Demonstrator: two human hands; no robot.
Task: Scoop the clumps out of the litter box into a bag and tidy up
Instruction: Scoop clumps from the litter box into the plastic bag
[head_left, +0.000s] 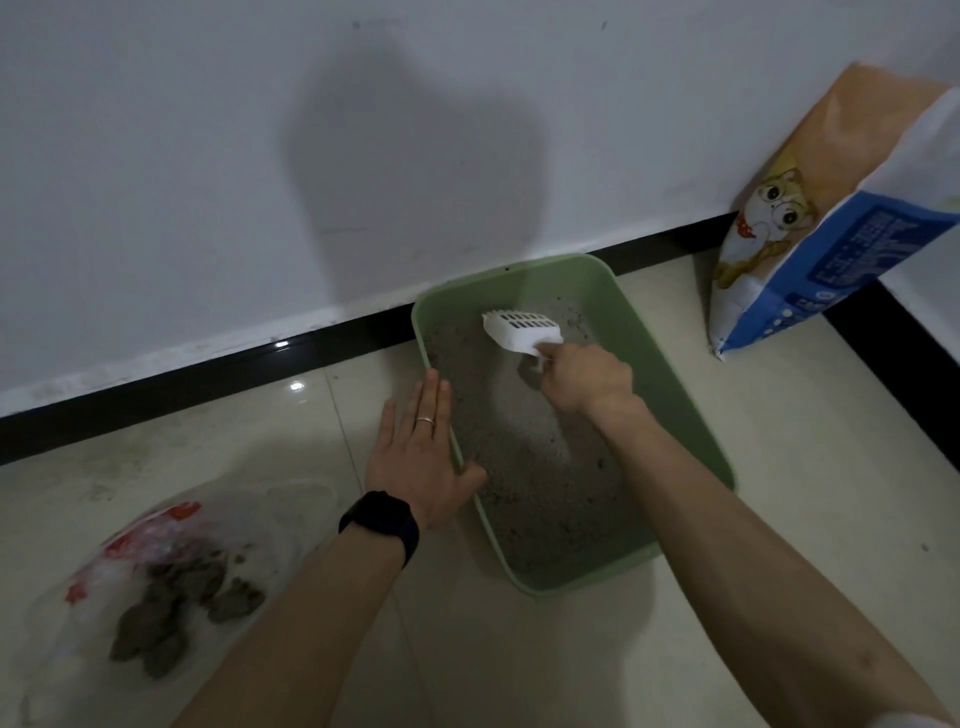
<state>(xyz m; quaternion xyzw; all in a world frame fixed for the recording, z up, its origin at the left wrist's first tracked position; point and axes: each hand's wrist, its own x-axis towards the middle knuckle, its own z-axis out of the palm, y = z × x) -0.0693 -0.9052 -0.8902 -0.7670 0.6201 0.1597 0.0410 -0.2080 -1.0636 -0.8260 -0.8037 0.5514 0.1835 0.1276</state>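
At the near left, a clear plastic bag with red print (156, 566) lies on the pale tiled floor (810, 467), holding grey-brown clumps (171, 613). To its right the person's left hand (418, 457), with a silver ring and a dark wristwatch (382, 519), lies flat with fingers straight against the left rim of the pale green rectangular plastic litter box (675, 374), grasping nothing. Inside that box of grey litter (519, 457), the right hand (584, 376) is clenched round the handle of a white slotted plastic scoop (519, 330) at the far end, and far right a blue, white and orange printed litter sack (810, 244) leans on the white wall (208, 156).
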